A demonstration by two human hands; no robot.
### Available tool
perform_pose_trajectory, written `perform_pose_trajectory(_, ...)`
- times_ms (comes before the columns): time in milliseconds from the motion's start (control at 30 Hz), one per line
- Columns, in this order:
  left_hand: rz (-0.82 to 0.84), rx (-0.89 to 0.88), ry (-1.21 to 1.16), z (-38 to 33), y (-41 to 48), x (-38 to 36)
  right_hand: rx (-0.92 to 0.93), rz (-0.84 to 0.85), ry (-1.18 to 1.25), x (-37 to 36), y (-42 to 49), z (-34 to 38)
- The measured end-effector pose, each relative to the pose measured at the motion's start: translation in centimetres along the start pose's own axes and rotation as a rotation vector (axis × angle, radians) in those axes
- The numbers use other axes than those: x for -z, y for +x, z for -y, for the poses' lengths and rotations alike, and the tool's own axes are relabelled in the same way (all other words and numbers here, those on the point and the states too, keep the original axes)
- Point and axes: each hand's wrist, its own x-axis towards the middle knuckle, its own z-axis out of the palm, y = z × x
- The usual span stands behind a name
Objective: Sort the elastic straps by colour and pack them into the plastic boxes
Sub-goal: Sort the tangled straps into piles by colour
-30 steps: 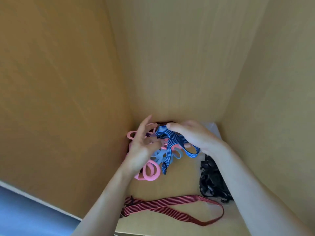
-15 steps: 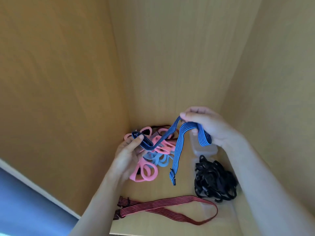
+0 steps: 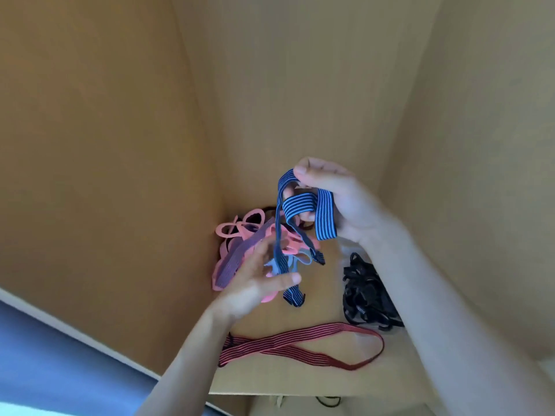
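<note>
My right hand (image 3: 342, 202) curls its fingers round the blue strap (image 3: 300, 207), which seems light, limp and stretchy. Below the strap my left hand (image 3: 255, 286), fingers spread, should catch its dangling tail.

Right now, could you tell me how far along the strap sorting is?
Early on. The black straps lie grouped, though no box is clearly visible. The right hand holds the blue strap looped round its fingers. The red strap and the pink pile lie loose.
</note>
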Motion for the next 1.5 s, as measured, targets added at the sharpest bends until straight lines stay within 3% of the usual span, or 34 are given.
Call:
perform_pose_trajectory(67,0.029,0.047,0.087,-0.2,0.1,-2.0,0.009,0.052,0.039,-1.0,0.1,-0.6)
perform_pose_trajectory(200,-0.149,0.146,0.099,1.3,-0.2,-3.5,0.047,0.103,0.104,-1.6,-0.4,-0.8)
perform_pose_trajectory(367,-0.287,0.261,0.042,3.7,-3.1,0.8,0.045,-0.135,-0.056,1.3,-3.3,-1.1)
perform_pose_trajectory(467,-0.343,0.234,0.343,5.8,-4.7,3.3,-0.071,-0.281,-0.271,3.5,-6.0,-4.4)
perform_pose_trajectory(600,-0.252,0.288,0.861,8.0,-5.8,3.9,-0.305,-0.413,-0.648,5.2,-9.4,-11.4)
perform_pose_trajectory(767,-0.123,0.352,1.222,10.9,-6.3,3.4,-0.497,-0.378,-1.221,5.9,-12.3,-17.6)
perform_pose_trajectory(933,-0.019,0.366,1.410,12.9,-6.8,2.0,-0.520,-0.322,-1.373,5.7,-13.5,-21.0)
perform_pose_trajectory(1100,0.002,0.329,1.396,13.1,-6.7,1.6,-0.516,-0.231,-1.365,5.7,-13.7,-22.7)
perform_pose_trajectory(1500,-0.299,0.029,0.998,6.8,-2.6,2.3,-0.326,-0.336,-1.210,8.1,-0.6,-14.9)
